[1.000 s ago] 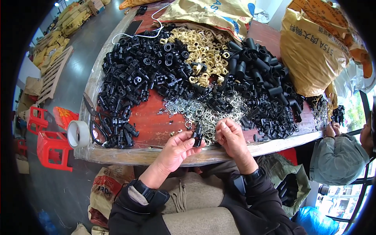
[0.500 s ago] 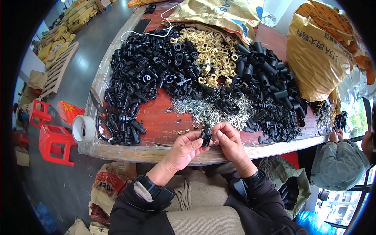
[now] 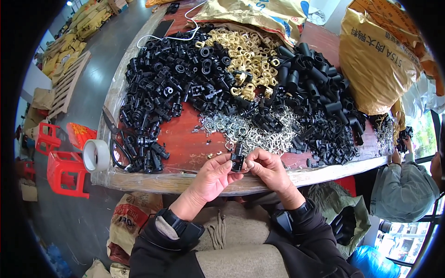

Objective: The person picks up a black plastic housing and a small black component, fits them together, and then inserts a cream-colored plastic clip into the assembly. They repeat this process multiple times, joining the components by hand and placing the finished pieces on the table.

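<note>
Between the thumb and fingers of my left hand (image 3: 212,177) is a small black plastic fitting (image 3: 238,160), held upright over the table's near edge. My right hand (image 3: 270,171) pinches its thumb and forefinger together beside the fitting; whatever sits between those tips is too small to make out. Just beyond my hands lies a pile of small silvery metal pieces (image 3: 264,136). Behind it are a heap of gold-coloured metal rings (image 3: 252,60), a large heap of black plastic fittings (image 3: 162,83) to the left and black tube-like sleeves (image 3: 315,76) to the right.
Scissors (image 3: 113,127) and a tape roll (image 3: 96,155) are by the left edge of the red table (image 3: 185,143). A gold sack (image 3: 375,65) stands at the right. Red stools (image 3: 67,173) are on the floor at left. Another person's sleeve (image 3: 403,190) shows at right.
The black fitting has moved slightly left and been turned in my left hand. My right hand keeps its pinch beside it. At right, the other person's hand has lifted a dark piece.
</note>
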Motion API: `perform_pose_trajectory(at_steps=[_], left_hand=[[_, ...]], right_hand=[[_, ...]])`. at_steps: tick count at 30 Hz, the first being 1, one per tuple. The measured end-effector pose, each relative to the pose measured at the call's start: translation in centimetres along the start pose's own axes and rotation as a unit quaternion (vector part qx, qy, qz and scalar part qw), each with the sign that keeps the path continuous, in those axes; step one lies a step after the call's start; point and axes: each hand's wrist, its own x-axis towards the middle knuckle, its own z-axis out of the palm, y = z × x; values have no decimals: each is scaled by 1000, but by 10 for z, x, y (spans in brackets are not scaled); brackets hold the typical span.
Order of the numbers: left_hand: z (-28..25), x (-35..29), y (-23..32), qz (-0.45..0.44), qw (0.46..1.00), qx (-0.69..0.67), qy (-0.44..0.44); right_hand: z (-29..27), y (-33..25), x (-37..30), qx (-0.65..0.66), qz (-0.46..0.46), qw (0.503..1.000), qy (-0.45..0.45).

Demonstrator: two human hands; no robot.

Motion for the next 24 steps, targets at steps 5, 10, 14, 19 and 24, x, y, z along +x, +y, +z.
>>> perform_pose_trajectory(at_steps=[5, 10, 14, 19, 24], left_hand=[[0, 1, -1, 14, 1000, 0, 3], [3, 1, -8, 73, 997, 12, 34], [0, 0, -11, 87, 995, 30, 44], [2, 1, -8, 84, 995, 20, 43], [2, 1, -8, 82, 996, 16, 45]], right_hand=[[2, -3, 0, -11, 4, 1000, 25], [-1, -3, -2, -63, -6, 997, 38], [-3, 5, -2, -147, -24, 988, 38], [-3, 8, -1, -175, -54, 981, 61], [-2, 8, 0, -194, -47, 977, 76]])
